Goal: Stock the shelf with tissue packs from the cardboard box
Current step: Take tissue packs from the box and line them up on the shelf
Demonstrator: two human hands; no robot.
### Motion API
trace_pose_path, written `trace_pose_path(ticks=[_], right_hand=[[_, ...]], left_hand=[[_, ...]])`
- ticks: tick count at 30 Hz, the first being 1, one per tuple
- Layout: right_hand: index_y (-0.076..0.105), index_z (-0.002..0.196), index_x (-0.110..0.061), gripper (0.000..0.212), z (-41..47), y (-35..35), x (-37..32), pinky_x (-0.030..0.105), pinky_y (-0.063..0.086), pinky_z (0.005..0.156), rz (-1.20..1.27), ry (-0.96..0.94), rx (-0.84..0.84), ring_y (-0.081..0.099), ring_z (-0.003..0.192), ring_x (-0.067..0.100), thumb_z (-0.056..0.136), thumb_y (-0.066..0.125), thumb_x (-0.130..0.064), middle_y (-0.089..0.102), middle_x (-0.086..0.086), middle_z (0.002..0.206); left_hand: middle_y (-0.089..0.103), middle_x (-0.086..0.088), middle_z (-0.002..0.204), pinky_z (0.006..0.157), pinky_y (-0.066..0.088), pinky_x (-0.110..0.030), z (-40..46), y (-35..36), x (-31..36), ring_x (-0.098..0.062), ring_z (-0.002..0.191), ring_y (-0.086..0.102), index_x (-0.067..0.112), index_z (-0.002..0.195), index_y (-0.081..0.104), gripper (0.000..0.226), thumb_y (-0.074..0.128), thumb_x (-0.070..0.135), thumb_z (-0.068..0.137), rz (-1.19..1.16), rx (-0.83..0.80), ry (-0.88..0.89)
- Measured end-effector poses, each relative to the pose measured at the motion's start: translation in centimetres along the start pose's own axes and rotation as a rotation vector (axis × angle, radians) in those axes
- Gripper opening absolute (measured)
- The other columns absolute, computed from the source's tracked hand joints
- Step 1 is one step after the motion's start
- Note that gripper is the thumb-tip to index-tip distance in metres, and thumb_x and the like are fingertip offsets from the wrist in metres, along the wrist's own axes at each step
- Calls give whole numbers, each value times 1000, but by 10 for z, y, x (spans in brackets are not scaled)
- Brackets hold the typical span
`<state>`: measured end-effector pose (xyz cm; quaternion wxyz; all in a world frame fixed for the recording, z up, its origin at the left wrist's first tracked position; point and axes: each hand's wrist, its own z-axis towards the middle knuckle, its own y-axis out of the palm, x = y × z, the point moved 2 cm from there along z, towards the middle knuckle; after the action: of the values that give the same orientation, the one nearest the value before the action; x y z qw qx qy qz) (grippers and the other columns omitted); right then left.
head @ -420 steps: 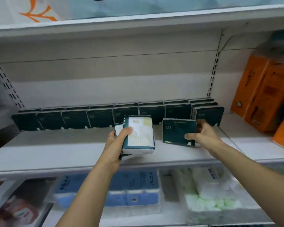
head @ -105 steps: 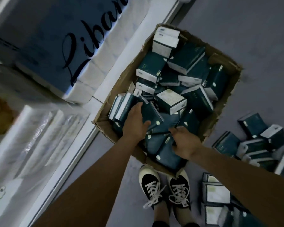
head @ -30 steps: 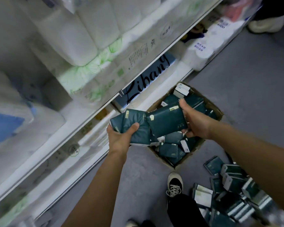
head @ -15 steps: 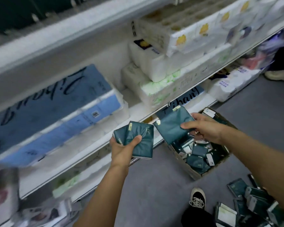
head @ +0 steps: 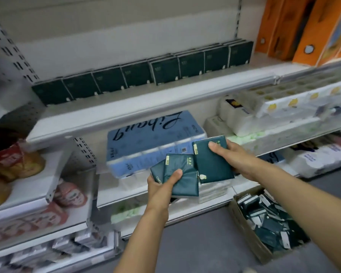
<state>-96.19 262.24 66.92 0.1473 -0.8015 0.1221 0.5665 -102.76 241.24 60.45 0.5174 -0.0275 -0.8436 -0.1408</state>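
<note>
Nearest the camera, two bare forearms are reaching up from the bottom edge over grey floor. The left hand (head: 161, 184) is gripping two dark green tissue packs (head: 180, 177), thumb curled across the front one. Just beside them, the right hand (head: 234, 158) is holding a third green pack (head: 211, 164), thumb pressing its face and fingers wrapping behind; this pack is overlapping the upper right edge of the left-hand pair. Low on the right, the cardboard box (head: 244, 227) is sitting on the floor, holding a jumble of more green packs. Behind the hands, a blue bundle of paper rolls (head: 146, 142) is lying on a lower shelf, with white and green-tinted roll bundles (head: 268, 113) to its right and red-labelled goods (head: 10, 158) on the left. Higher and farther back, the white shelf (head: 126, 107) is carrying a row of green tissue packs (head: 146, 73) standing upright against the back panel, its front part bare. Orange packages (head: 303, 28) are standing at the top right.
</note>
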Motion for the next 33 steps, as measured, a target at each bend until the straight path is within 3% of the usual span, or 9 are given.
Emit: trace_pose_path(ticks=[4,7,14,16,19,22,27,30,33], right_hand=[[51,117,-29,40,-11,42,-31,45,55,84,-134,-12,-141,63,101,18,83,70,-17,66,0,114],[44,126,-28,48,-16,70,-58,46,57,78,-220,-9,-241,62,107,23,87,63,-8,62,1,119],[50,112,-23,41,3,123,-112,53,52,94,-302,-208,-271,69,100,27,82,76,-18,70,4,109],[48,111,-17,44,15,140,-128,47,55,88,-252,-258,-233,71,91,24,79,79,-19,71,7,105],[47,108,-15,40,36,163,-156,27,53,59,-203,-347,-167,69,69,11,81,77,-18,71,3,92],[52,107,-17,36,59,175,-179,29,53,53,-253,-469,-126,68,75,16,81,78,-18,68,0,96],[55,110,-21,40,122,206,-219,28,51,74,-422,-668,-104,62,88,13,79,79,-17,64,-3,103],[52,119,-26,46,164,225,-225,20,42,72,-605,-774,-130,57,92,14,81,77,-18,59,-2,109],[51,130,-29,49,203,246,-219,27,41,79,-868,-833,-162,53,92,18,86,72,-21,53,6,117]], left_hand=[[76,-4,111,67,61,-34,-16,-35,37,-21,94,75,20,126,56,67,91,27,69,-46,30,56],[76,-3,111,64,60,-32,-23,-64,64,-21,93,75,22,127,55,66,90,23,71,-89,68,97],[77,-8,104,54,55,-26,-24,-125,109,-22,89,75,12,126,60,65,90,27,70,-47,164,180],[77,-9,103,56,56,-28,-20,-142,124,-24,90,75,11,122,63,63,91,26,68,-67,187,206],[77,-11,106,68,59,-35,-13,-161,146,-27,95,75,14,118,65,66,95,29,60,-104,208,247],[77,-11,105,87,59,-48,-8,-176,167,-30,98,74,14,117,67,71,93,32,53,-168,237,271],[77,-10,104,84,59,-45,19,-199,216,-29,96,75,13,122,64,77,90,32,52,-226,310,360],[77,-8,105,85,60,-45,39,-205,242,-26,96,75,16,123,64,84,91,38,47,-203,354,375],[78,-5,104,89,58,-49,58,-208,258,-25,97,75,19,123,62,87,91,43,45,-175,381,367]])
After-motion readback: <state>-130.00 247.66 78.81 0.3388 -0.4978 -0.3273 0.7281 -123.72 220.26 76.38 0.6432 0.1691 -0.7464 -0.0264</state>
